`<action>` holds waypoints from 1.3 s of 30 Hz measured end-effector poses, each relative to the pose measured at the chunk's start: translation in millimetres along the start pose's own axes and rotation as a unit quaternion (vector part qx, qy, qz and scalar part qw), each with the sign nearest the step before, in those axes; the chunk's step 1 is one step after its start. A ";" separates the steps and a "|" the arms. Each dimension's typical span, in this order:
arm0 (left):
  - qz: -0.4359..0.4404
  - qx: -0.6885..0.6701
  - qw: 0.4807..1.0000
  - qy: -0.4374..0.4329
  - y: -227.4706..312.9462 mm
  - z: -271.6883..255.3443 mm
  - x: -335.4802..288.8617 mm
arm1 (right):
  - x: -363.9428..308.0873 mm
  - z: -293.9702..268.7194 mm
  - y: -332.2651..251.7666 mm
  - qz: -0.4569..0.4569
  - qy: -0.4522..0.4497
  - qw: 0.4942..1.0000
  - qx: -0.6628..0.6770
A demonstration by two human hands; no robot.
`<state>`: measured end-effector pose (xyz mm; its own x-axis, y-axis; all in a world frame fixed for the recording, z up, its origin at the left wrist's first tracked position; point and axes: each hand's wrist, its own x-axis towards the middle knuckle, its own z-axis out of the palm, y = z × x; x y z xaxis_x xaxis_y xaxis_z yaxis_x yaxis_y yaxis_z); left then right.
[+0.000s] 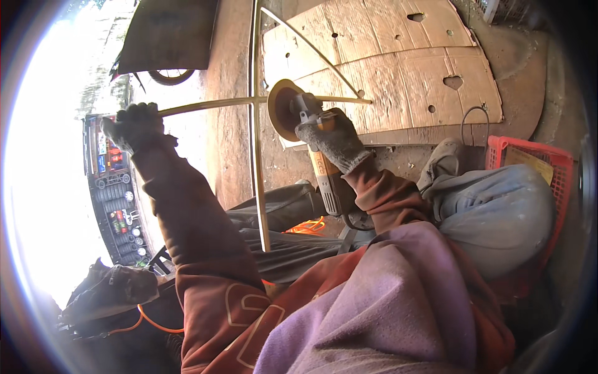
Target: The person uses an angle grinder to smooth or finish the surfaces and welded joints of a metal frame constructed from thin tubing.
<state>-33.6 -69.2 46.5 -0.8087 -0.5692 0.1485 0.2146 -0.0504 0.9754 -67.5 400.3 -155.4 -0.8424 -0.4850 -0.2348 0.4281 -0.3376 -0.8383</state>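
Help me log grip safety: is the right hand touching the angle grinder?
Touching. The head view shows the gloved right hand closed over the angle grinder, whose orange casing emerges directly below it with no gap.

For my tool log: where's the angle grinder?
In the head view, just right of centre, the grinder sits in the right hand, beside crossed bars.

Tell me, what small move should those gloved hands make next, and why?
Perhaps the right hand should nudge the grinder slightly toward where the thin bars cross. Its disc sits close beside that crossing, overlapping one bar in view, though contact can't be told. The left hand grips that bar's left end, which should help steady it.
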 end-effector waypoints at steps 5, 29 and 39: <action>-0.064 -0.294 0.904 -0.305 5.2 4.5 -27.8 | 9.5 -58.8 44.7 0.137 0.023 0.989 0.044; 0.045 0.035 0.996 0.066 11.2 60.7 -55.4 | 7.5 -32.1 30.1 0.090 0.016 0.992 0.091; 0.017 -0.059 0.984 0.167 27.7 99.3 -67.1 | 0.5 -7.8 22.9 0.028 -0.020 0.999 0.042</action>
<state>-27.8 49.1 79.7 -0.5795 -0.8089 0.0992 0.3166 -0.1112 0.9420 -60.7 398.6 -178.5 -0.8029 -0.5370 -0.2589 0.5016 -0.3739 -0.7801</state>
